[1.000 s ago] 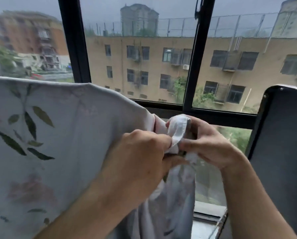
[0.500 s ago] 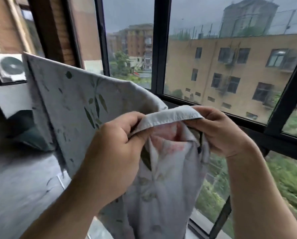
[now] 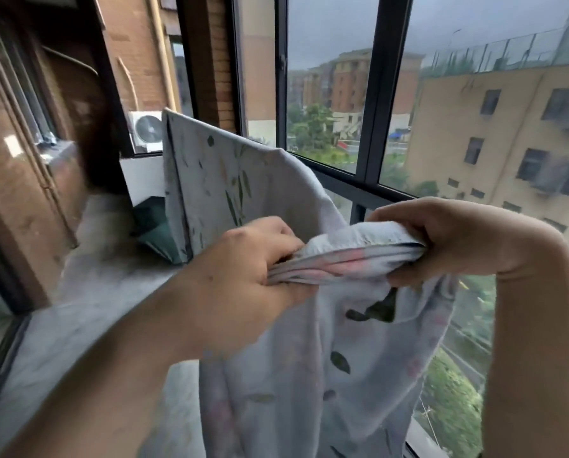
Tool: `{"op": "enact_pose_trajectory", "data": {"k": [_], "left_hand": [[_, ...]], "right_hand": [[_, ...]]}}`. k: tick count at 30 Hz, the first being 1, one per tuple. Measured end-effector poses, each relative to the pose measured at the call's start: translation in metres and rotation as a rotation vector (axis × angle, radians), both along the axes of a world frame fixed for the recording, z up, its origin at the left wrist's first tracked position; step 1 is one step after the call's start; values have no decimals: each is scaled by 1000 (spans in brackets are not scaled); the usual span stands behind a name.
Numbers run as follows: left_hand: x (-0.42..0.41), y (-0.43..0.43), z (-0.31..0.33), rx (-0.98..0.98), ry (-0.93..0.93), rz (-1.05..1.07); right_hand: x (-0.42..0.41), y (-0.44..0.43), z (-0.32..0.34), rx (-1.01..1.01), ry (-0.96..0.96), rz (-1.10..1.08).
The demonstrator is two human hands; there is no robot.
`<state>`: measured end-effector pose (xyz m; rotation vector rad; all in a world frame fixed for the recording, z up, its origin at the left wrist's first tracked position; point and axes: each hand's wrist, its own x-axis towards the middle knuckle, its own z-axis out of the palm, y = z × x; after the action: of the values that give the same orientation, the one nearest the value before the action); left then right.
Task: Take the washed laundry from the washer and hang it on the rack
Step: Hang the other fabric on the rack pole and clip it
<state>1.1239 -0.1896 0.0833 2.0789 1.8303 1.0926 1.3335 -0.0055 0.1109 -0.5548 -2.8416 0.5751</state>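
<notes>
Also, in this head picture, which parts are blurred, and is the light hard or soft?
Head view: the grey surface and brick wall at the left are smeared by blur; the left hand, right hand and leaf-print cloth are sharper; the light is soft, grey daylight through the window, without hard shadows.

Fingers (image 3: 405, 211) partly under bunched cloth (image 3: 352, 256); its lower end off-frame.

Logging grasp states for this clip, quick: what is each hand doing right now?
Left hand: closed, gripping the bunched edge of the leaf-print cloth.
Right hand: closed, gripping the other end of that bunched edge.
</notes>
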Motion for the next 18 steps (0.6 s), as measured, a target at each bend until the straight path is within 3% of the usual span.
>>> {"op": "enact_pose_trajectory", "data": {"k": [4,6,8,11,14,16,18], "left_hand": [[1,0,1,-35,-383,-58],[4,3,2,-4,-455,-44],[8,5,5,25,-409,-12],[12,4,12,20,-177,135],[14,3,16,44,4,230],[13,3,16,83,1,196],[10,4,15,109,-52,124]], "right_hand": [[2,7,-1,-157,232,-21],[-2,10,-7,-284,398,32],[-7,14,-13,-530,519,138],[-10,15,-18,-871,608,252],[-15,14,-17,-740,545,327],[-20,14,-13,-541,446,348],[-24,15,-7,-493,446,351]]}}
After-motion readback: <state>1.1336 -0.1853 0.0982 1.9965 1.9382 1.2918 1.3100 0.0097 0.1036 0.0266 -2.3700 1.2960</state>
